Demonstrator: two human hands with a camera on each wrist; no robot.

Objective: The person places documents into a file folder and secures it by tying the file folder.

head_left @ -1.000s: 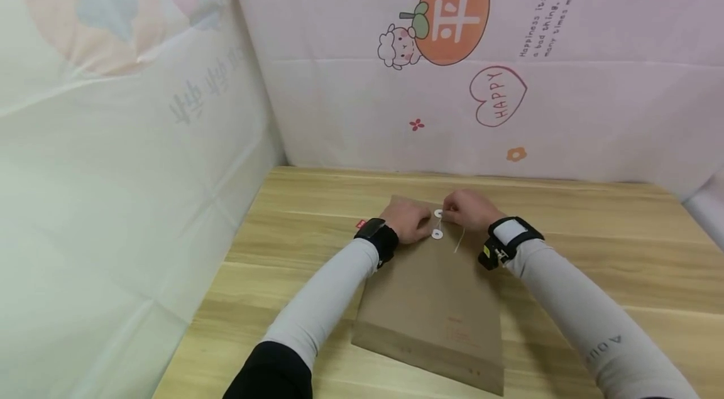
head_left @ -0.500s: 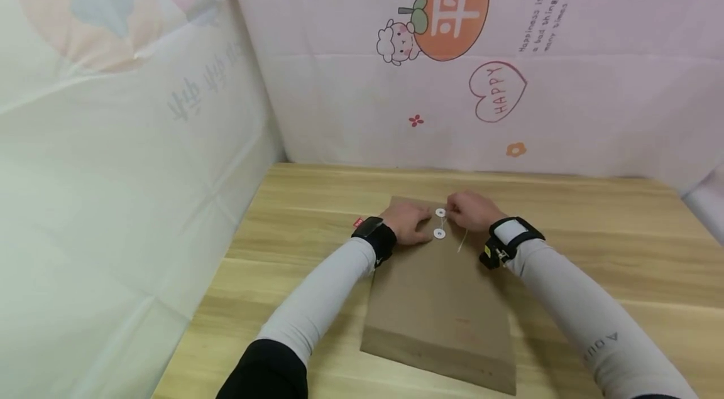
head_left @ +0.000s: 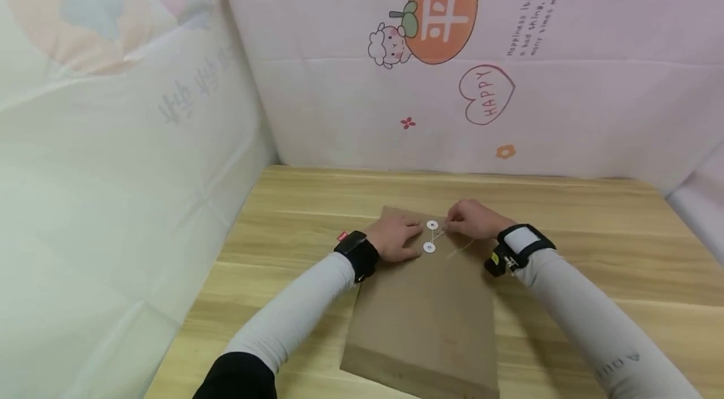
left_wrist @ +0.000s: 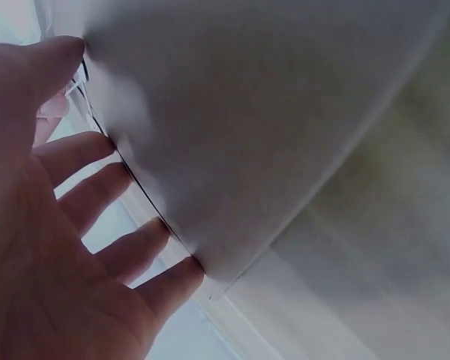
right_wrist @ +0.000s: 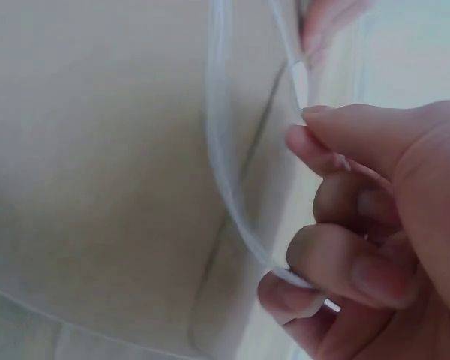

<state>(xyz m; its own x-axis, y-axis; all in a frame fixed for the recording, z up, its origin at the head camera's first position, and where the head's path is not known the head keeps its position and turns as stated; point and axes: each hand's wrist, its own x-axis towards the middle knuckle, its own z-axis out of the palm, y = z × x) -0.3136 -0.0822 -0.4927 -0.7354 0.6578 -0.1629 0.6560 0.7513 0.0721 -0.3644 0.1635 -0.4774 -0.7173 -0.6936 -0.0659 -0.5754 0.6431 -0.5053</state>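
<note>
A brown kraft paper document envelope (head_left: 421, 311) lies on the table with two white button discs, an upper disc (head_left: 432, 224) and a lower disc (head_left: 429, 247), near its far end. My left hand (head_left: 394, 239) rests on it left of the discs, fingers spread and fingertips pressing the paper, as the left wrist view also shows. To the right of the discs, my right hand (head_left: 475, 219) pinches a thin white string (right_wrist: 225, 172) between thumb and index finger. The string runs from the discs to that pinch; its loose length loops down and passes between the lower curled fingers.
The envelope lies on a wood-grain table (head_left: 283, 210). A small red tag (head_left: 342, 236) shows beside the left wristband. White printed cloth (head_left: 339, 103) hangs behind the table, and another cloth sheet (head_left: 113, 198) stands along the left.
My right hand has moved a little right of the upper disc, drawing the string out at a slant from the discs. The left hand keeps pressing on the envelope.
</note>
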